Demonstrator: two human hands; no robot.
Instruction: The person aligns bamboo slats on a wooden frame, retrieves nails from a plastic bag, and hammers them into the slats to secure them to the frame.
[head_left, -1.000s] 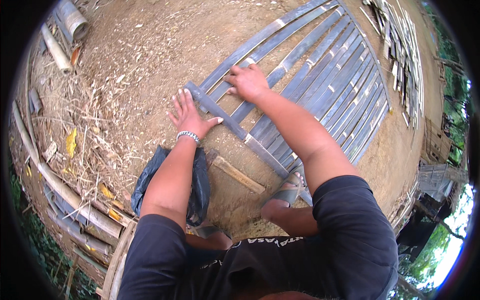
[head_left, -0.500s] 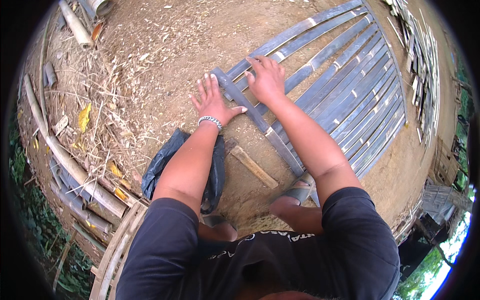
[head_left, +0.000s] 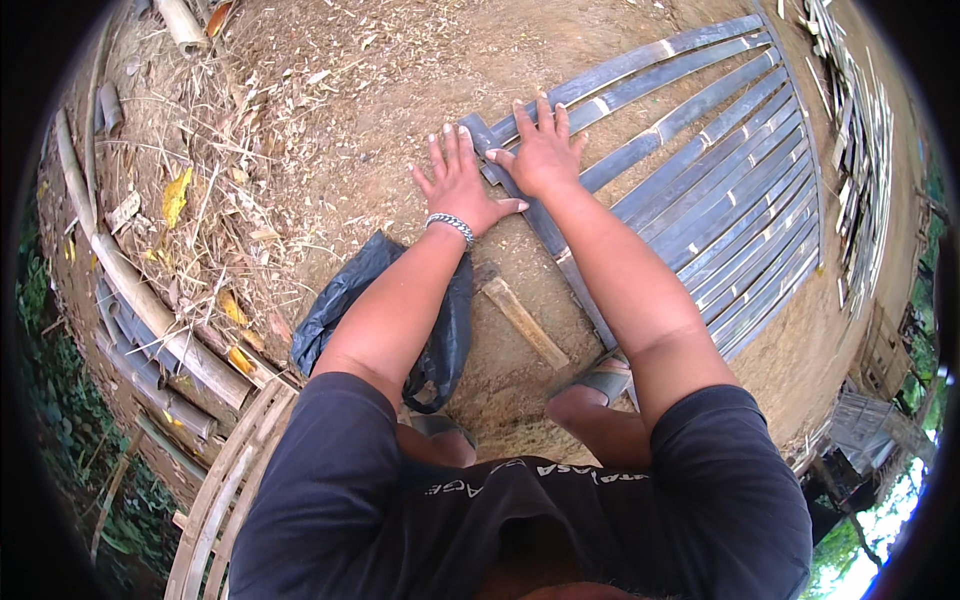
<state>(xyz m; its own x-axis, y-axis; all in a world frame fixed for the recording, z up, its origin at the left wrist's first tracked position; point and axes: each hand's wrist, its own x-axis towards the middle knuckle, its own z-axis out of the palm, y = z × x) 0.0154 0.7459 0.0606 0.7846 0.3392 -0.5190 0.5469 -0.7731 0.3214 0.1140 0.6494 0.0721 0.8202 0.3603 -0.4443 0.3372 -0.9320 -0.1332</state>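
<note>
A panel of dark split-bamboo slats lies fanned on the ground, with a bamboo crosspiece along its near end. My left hand is spread beside the crosspiece's far end, its thumb reaching onto the strip. Close by, my right hand lies with fingers apart over the end of the outer slats and the crosspiece. Neither hand grips anything. Below them on the dirt rests a tool with a wooden handle; its dark head is hard to make out. A black plastic bag sits partly under my left forearm.
Bamboo poles lie along the left, near dry leaves and shavings. A low bamboo bench or frame stands at lower left. Thin split strips are piled at the far right. My sandalled foot is by the crosspiece's near end.
My right hand has flattened, its fingers stretching forward over the slats and crosspiece end. My left hand stays spread beside the crosspiece. The whole view has shifted slightly.
</note>
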